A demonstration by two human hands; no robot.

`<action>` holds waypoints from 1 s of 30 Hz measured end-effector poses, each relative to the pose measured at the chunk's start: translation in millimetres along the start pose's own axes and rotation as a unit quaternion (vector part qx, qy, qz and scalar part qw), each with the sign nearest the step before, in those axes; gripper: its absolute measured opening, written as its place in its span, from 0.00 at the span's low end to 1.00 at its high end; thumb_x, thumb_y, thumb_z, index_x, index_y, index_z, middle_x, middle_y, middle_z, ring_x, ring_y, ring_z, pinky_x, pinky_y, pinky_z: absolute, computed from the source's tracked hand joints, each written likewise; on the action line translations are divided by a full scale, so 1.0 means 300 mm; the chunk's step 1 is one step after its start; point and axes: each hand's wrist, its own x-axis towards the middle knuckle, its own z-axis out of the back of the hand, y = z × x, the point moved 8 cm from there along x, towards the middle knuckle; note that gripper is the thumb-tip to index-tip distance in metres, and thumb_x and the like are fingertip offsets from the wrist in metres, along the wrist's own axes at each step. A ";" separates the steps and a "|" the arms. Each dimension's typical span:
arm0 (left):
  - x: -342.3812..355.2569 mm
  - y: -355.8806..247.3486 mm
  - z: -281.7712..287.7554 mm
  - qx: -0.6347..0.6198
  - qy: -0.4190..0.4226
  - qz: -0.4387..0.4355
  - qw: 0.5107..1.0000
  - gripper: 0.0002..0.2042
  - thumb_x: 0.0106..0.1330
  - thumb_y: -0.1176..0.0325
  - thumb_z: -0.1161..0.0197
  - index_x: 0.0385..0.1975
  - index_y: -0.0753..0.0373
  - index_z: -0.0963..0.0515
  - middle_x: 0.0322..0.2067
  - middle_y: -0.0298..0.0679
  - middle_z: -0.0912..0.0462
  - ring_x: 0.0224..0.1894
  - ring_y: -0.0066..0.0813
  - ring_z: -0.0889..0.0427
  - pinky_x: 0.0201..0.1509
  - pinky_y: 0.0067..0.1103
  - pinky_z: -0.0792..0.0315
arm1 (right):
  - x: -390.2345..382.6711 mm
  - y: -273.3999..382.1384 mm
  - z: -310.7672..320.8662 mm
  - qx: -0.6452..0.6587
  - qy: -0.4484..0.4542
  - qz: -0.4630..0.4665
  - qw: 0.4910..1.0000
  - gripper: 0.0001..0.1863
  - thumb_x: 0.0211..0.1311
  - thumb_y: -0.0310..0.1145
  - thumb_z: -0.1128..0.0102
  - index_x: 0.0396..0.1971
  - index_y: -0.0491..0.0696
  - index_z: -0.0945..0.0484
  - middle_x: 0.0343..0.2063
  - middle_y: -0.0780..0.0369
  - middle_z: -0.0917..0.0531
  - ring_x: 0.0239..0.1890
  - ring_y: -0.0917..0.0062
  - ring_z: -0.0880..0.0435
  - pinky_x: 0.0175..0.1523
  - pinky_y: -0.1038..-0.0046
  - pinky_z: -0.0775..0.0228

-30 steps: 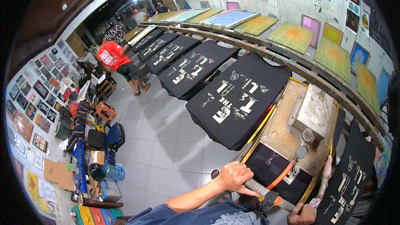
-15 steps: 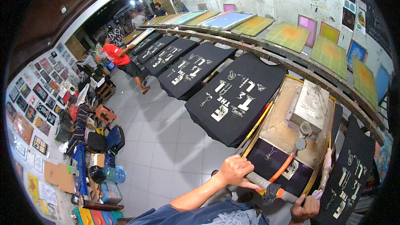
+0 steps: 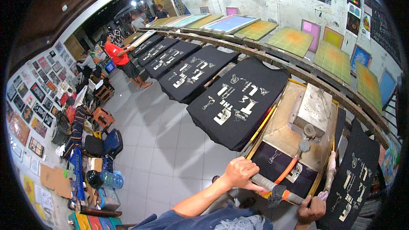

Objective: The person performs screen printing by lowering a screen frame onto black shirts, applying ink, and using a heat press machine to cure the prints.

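Both my hands are closed around a bar handle wrapped in grey tape, at the near end of a metal heater unit. My left hand grips its left end and my right hand its right end. A silver box sits on top of the unit, and an orange hose runs from its valve toward the handle. Yellow rails edge the unit. Beneath it lies a black printed T-shirt, mostly covered. Another printed black T-shirt lies to the left, and one more to the right.
More black shirts line the row toward the back left. Printing screens rest along the rail behind. A person in a red shirt stands at the row's far end. Stools and a water jug are at left.
My view has shifted slightly, with both hands keeping the same grip on the handle. The person in red now stands more upright, legs closer together.
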 end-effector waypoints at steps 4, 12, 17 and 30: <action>0.019 -0.019 -0.009 -0.006 0.012 -0.008 1.000 0.32 0.47 0.32 0.23 0.17 0.55 0.30 0.17 0.32 0.32 0.21 0.30 0.25 0.27 0.27 0.33 | -0.015 -0.019 0.014 -0.004 0.003 -0.010 1.000 0.19 0.65 0.32 0.41 0.16 0.43 0.36 0.17 0.51 0.35 0.22 0.49 0.30 0.31 0.51 0.44; 0.014 -0.010 0.004 0.001 0.004 -0.006 1.000 0.32 0.46 0.33 0.22 0.16 0.56 0.30 0.16 0.31 0.32 0.20 0.30 0.26 0.26 0.26 0.34 | -0.018 -0.006 -0.005 -0.019 -0.015 0.003 1.000 0.20 0.66 0.31 0.43 0.16 0.44 0.38 0.16 0.52 0.37 0.22 0.51 0.31 0.31 0.54 0.45; 0.019 -0.011 0.013 -0.003 0.008 0.011 1.000 0.34 0.44 0.30 0.22 0.15 0.55 0.31 0.15 0.31 0.34 0.19 0.30 0.27 0.26 0.26 0.34 | 0.000 0.006 0.009 0.004 0.007 0.015 1.000 0.20 0.65 0.30 0.43 0.15 0.45 0.39 0.16 0.53 0.38 0.21 0.53 0.32 0.30 0.55 0.46; 0.018 -0.017 0.017 0.004 0.017 -0.006 1.000 0.32 0.46 0.31 0.22 0.16 0.55 0.28 0.15 0.31 0.33 0.19 0.30 0.26 0.26 0.26 0.33 | -0.010 0.002 0.007 -0.028 -0.009 -0.001 1.000 0.20 0.64 0.35 0.43 0.15 0.48 0.38 0.15 0.55 0.37 0.19 0.55 0.33 0.28 0.56 0.45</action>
